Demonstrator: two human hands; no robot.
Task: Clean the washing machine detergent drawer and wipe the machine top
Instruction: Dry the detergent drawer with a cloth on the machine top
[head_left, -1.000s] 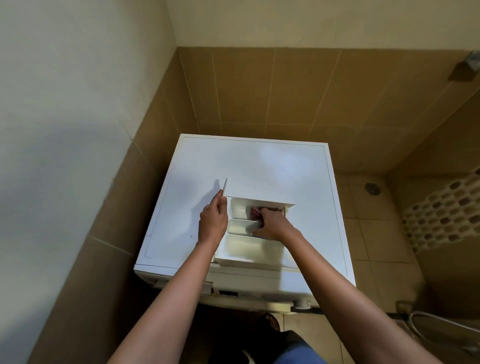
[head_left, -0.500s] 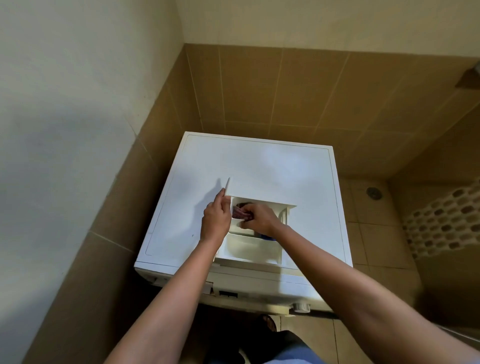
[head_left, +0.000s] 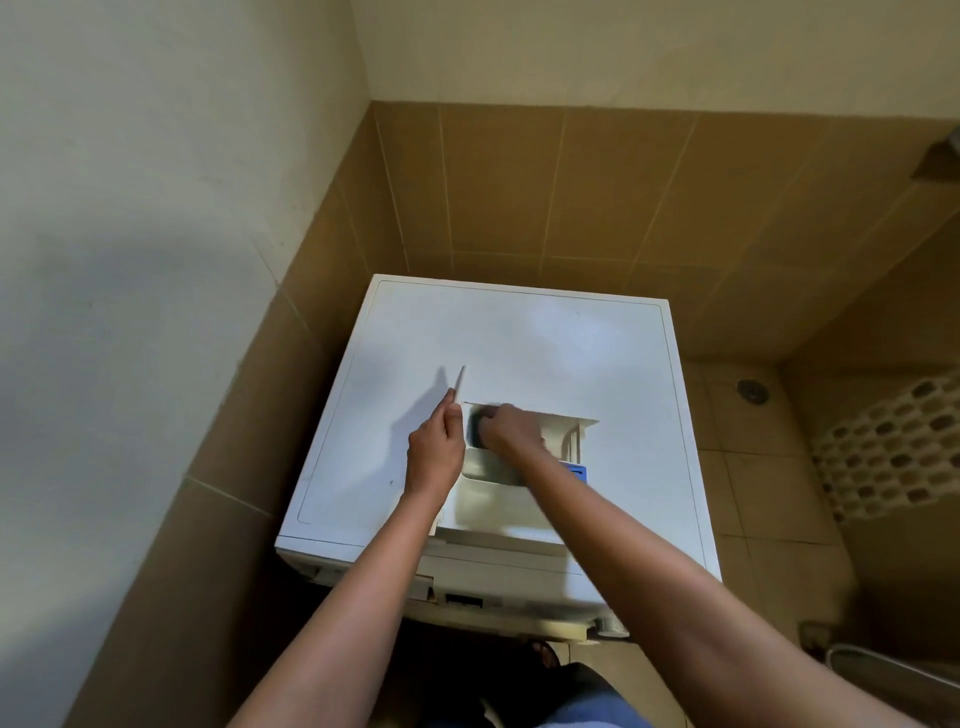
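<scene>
Since half a second ago, the right hand (head_left: 511, 431) has slid from the middle of the drawer's rear section to its back left corner, and the view has tilted slightly.

A person stands over a white washing machine in a tan-tiled corner, seen from above. The detergent drawer (head_left: 493, 501) is out of its slot and lies on the machine top (head_left: 519, 343), near the front edge. The right hand's fingers curl over a dark cloth (head_left: 474, 428), pressing it into the rear left compartment. The left hand (head_left: 435, 451) rests against the drawer's left wall, its fingers closed around a thin white stick (head_left: 458, 382) that points away from the person.

Drawer cleaning looks to be under way; the machine top seems not yet wiped. Next, the cloth likely needs working through the remaining compartments, including the right side by the blue insert (head_left: 576, 474), while the left hand steadies the drawer.
</scene>
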